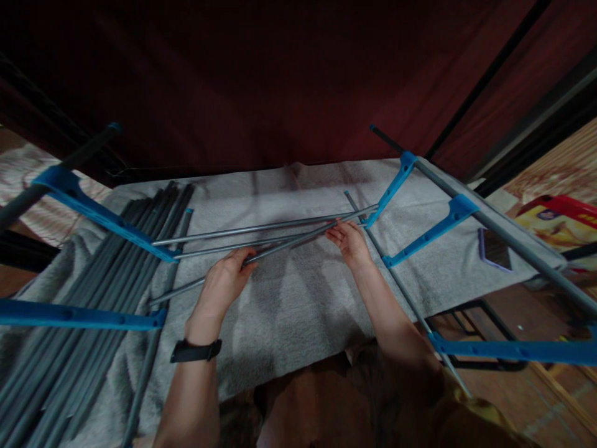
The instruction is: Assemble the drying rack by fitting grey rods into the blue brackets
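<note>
By the curled fingers of the left hand, a slanting grey rod is being gripped; farther right, it is being held by the right hand, fingers closed, above a grey towel. Just beyond, two similar rods are being met leftward by a blue bracket. A red-and-yellow package's label is being blurred past reading.

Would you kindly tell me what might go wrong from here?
The rod that the left hand grips and the right hand touches slants close to two other rods, so it might knock one loose. Its left end lies near a blue bracket and could catch there.
</note>
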### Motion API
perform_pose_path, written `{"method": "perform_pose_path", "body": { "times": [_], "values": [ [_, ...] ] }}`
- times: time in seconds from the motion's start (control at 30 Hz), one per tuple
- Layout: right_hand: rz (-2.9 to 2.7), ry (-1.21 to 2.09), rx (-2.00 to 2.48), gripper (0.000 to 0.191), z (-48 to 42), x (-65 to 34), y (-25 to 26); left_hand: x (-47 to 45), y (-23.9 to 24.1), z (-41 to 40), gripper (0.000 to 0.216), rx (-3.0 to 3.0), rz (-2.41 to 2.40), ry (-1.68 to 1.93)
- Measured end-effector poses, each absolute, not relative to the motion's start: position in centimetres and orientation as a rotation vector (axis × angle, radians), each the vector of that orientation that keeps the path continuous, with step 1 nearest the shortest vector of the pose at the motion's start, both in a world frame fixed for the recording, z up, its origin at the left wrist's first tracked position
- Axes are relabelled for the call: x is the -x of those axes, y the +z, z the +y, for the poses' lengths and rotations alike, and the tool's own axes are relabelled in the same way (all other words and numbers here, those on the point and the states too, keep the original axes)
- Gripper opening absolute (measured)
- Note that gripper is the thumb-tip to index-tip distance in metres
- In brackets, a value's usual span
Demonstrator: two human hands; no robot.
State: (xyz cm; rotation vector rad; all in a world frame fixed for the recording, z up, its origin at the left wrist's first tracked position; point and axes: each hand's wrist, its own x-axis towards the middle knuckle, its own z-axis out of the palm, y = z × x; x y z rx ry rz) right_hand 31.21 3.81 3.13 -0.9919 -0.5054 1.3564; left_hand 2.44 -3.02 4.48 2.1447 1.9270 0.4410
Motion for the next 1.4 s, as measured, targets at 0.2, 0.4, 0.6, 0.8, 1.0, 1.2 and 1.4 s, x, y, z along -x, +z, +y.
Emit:
{"method": "perform_pose_path", "body": {
  "times": [0.2,0.4,0.6,0.8,1.0,1.2,1.4],
  "values": [
    [-0.501,1.350,0.998,0.014,3.86,-31.25,3.03,-2.20,4.27,-2.98,0.027,-2.199,1.904,0.488],
    [-0.502,1.356,1.003,0.012,3.89,-31.28,2.97,-2.33,4.17,-2.97,0.032,-2.207,1.938,0.434],
    [-0.515,1.355,1.002,0.011,3.85,-31.26,2.94,-2.46,4.09,-2.95,0.032,-2.189,1.948,0.402],
    [-0.504,1.362,1.009,0.014,3.86,-31.24,2.99,-2.53,4.09,-2.93,0.032,-2.131,1.954,0.391],
    [-0.502,1.361,1.012,0.014,3.86,-31.23,2.97,-2.41,3.96,-2.90,0.031,-2.178,1.914,0.441],
    [-0.516,1.364,1.005,0.016,3.86,-31.22,2.90,-2.57,4.04,-2.92,0.033,-2.204,1.923,0.401],
    [-0.506,1.367,1.012,0.015,3.88,-31.21,2.98,-2.75,4.08,-2.93,0.035,-2.185,1.909,0.379]
  ]
}}
